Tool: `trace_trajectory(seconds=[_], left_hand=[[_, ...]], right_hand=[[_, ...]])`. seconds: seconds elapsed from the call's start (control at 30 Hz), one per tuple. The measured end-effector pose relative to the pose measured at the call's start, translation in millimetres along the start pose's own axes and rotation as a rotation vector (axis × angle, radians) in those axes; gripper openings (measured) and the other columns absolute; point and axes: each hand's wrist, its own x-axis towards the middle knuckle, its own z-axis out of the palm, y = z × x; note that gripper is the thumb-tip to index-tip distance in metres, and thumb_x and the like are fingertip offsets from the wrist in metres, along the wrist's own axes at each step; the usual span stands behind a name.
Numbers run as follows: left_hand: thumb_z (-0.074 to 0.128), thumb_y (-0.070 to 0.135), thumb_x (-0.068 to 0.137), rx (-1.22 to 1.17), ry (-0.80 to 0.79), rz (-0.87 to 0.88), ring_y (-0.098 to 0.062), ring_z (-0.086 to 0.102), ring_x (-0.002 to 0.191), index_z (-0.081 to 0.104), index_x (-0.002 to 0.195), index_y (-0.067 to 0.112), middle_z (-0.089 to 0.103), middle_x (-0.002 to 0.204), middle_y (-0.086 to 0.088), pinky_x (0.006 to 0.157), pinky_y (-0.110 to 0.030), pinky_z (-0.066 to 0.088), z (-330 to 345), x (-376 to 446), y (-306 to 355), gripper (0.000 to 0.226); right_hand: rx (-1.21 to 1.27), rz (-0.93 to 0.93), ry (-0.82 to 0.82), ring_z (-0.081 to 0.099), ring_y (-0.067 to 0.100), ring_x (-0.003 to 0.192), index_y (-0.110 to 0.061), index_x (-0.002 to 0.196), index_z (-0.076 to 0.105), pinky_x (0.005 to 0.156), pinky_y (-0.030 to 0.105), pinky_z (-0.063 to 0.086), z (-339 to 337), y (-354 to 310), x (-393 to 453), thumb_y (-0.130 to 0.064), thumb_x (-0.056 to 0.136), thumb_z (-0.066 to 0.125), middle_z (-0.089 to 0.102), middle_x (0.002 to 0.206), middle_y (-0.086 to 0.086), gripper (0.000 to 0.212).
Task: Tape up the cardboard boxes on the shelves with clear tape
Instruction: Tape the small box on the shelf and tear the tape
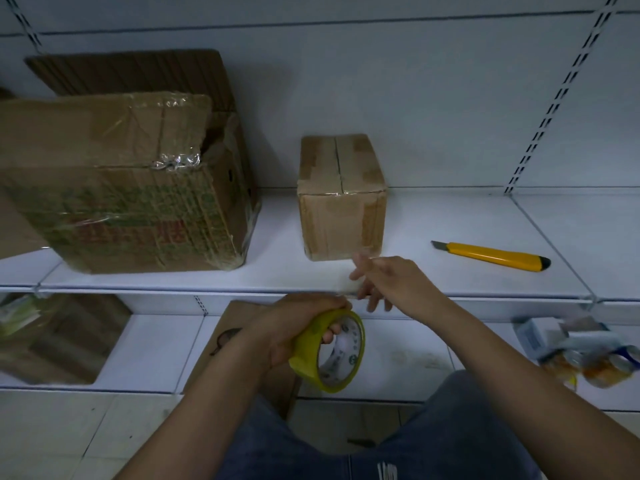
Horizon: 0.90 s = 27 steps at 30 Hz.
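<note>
Down low, the left hand (298,327) is gripping the roll of tape (329,351), fingers curled through its core. Just beside it the right hand (388,282) is pinching something thin at the roll's edge, its other fingers spreading loose; whether that is the tape's end I cannot tell. Beyond the hands, the white shelf (450,275) is carrying a small box (341,199), its flaps lying closed. Right of that a yellow utility knife (491,256) is lying. Far left, a large box (121,188) is sitting wrapped in crinkled film, one flap gaping.
</note>
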Motion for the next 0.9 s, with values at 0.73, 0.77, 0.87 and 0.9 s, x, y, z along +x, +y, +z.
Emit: trace_trajectory(seconds=[0.73,0.77,0.87,0.9], left_hand=[[0.074,0.058,0.078,1.334,0.385,0.823,0.005,0.061,0.086,0.055,0.139,0.042,0.072,0.116,0.010,0.068,-0.013,0.041,-71,-56,154,0.066],[0.073,0.060,0.078,1.368,0.427,0.803,-0.005,0.064,0.091,0.056,0.137,0.044,0.073,0.113,0.006,0.066,-0.019,0.041,-77,-53,153,0.064],[0.067,0.066,0.081,1.528,0.501,0.798,-0.020,0.067,0.104,0.052,0.138,0.050,0.072,0.118,0.004,0.068,-0.029,0.045,-76,-44,153,0.061],[0.065,0.067,0.081,1.552,0.511,0.810,-0.020,0.067,0.105,0.051,0.139,0.051,0.070,0.122,0.007,0.073,-0.031,0.048,-74,-41,155,0.061]], right_hand=[[0.624,-0.208,0.693,0.051,0.009,0.050,-0.006,0.077,0.072,0.056,0.022,0.042,-94,-55,-6,-0.007,0.085,0.072,0.069,0.060,0.000,0.008],[0.594,-0.200,0.699,0.051,0.010,0.052,-0.007,0.077,0.073,0.057,0.023,0.043,-97,-47,-7,-0.008,0.086,0.072,0.070,0.062,0.000,0.009],[0.540,-0.206,0.702,0.051,0.012,0.055,-0.009,0.077,0.073,0.056,0.023,0.044,-92,-30,-5,-0.008,0.089,0.069,0.070,0.065,0.002,0.013],[0.549,-0.206,0.708,0.052,0.012,0.055,-0.009,0.077,0.073,0.056,0.023,0.044,-91,-28,-4,-0.009,0.089,0.069,0.070,0.066,0.003,0.013]])
